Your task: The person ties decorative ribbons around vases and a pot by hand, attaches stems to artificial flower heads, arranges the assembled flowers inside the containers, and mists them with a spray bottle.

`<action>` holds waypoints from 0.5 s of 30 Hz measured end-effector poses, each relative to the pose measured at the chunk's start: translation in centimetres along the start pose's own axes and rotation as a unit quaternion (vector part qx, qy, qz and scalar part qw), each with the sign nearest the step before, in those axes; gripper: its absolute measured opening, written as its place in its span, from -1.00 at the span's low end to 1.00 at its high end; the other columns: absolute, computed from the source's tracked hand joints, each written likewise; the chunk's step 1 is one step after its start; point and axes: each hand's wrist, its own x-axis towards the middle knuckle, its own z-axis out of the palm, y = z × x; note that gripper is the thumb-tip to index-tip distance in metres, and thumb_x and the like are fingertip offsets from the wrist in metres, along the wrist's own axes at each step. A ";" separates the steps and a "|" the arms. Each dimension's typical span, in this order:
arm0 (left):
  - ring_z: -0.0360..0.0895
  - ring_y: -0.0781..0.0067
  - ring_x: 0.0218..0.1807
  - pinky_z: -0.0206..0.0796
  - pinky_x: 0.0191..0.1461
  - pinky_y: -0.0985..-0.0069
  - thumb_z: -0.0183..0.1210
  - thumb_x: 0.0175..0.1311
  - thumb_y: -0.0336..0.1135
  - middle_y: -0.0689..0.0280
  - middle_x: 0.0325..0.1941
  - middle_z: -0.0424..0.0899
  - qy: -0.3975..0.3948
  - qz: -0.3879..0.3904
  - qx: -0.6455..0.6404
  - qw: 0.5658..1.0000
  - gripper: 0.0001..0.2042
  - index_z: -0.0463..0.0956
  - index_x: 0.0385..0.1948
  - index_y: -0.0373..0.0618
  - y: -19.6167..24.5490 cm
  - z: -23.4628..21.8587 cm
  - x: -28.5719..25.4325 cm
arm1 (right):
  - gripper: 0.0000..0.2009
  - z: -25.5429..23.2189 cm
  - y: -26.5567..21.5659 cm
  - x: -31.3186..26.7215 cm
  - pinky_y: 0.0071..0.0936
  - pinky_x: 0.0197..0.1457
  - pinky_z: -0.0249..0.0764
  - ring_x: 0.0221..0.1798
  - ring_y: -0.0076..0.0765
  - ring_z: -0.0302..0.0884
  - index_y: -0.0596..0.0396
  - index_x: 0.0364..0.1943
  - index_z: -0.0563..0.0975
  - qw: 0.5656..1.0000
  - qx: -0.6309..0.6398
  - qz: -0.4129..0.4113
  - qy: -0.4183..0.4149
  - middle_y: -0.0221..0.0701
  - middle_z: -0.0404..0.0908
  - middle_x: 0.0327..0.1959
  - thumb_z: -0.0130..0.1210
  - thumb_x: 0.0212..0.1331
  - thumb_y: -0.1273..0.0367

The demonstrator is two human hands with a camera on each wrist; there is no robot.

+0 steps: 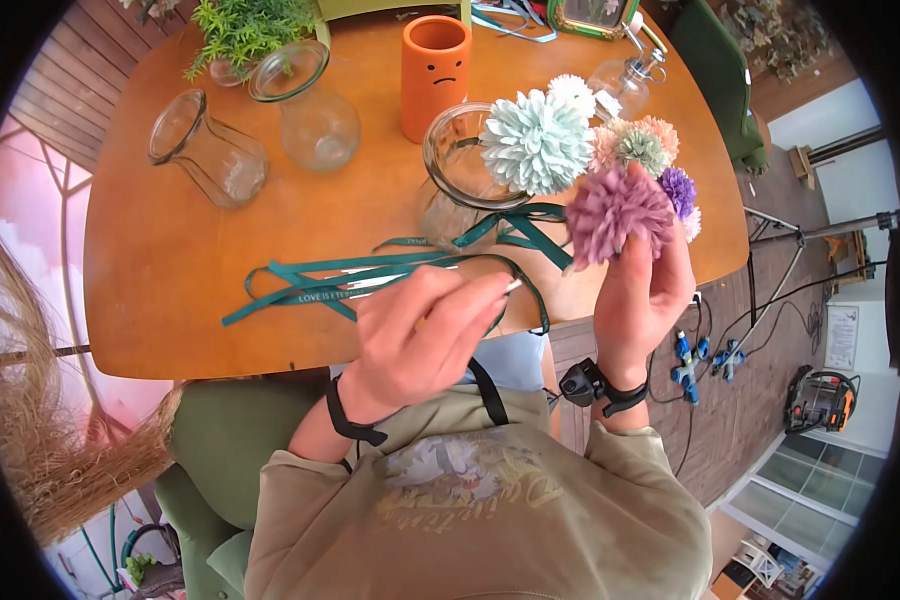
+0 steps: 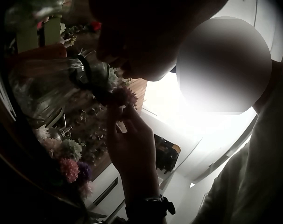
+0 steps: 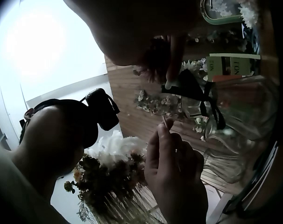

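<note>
A mauve pompom flower (image 1: 620,215) is held up by my right hand (image 1: 650,300), with thumb and fingers pinching it around the bloom. My left hand (image 1: 415,335) has curled fingers and pinches a thin pale stick (image 3: 164,122), whose whitish tip points toward the flower. Behind the hands stands a glass vase (image 1: 435,215) with a dark green ribbon (image 1: 540,240) tied in a bow around it. A pale blue pompom flower (image 1: 538,142) leans at its rim. Peach, purple and white blooms cluster just behind the mauve one.
Two more glass vases (image 1: 320,130) stand on the wooden table (image 1: 160,300) at the left. An orange vase with a frowning face (image 1: 435,85) is at the back. Loose printed ribbon ends (image 1: 320,275) trail left. A glass pump bottle (image 1: 622,85) sits at the back right.
</note>
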 end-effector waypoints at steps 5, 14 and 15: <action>0.56 0.42 -0.47 0.36 -0.48 0.51 0.37 0.15 -0.64 0.26 -0.34 0.67 -0.026 -0.027 -0.059 0.998 -0.74 0.71 -0.12 -0.21 2.1 -0.1 1.3 | -0.75 -0.3 -2.3 -1.3 -0.47 0.11 0.45 -0.06 -0.48 0.54 0.40 0.07 0.59 0.988 -0.139 -0.049 -0.049 -0.29 0.62 -0.06 0.11 0.40 0.53; 0.55 0.39 -0.50 0.36 -0.46 0.44 0.38 0.15 -0.61 0.28 -0.42 0.57 -0.015 -0.064 -0.090 0.994 -0.72 0.70 -0.07 -0.24 2.8 0.2 1.7 | -0.56 1.4 -3.3 -1.6 -0.60 -0.24 0.48 -0.22 -0.53 0.51 0.31 0.05 0.68 0.989 -0.133 -0.051 -0.038 -0.34 0.53 -0.18 0.40 -0.01 0.71; 0.54 0.42 -0.48 0.35 -0.44 0.48 0.35 0.19 -0.64 0.26 -0.39 0.60 -0.021 -0.071 -0.090 0.993 -0.76 0.70 -0.09 -0.26 2.8 0.0 1.5 | -0.54 1.4 -3.2 -1.5 -0.58 -0.23 0.48 -0.23 -0.51 0.51 0.30 0.05 0.68 0.986 -0.147 -0.065 -0.049 -0.35 0.54 -0.20 0.43 -0.04 0.69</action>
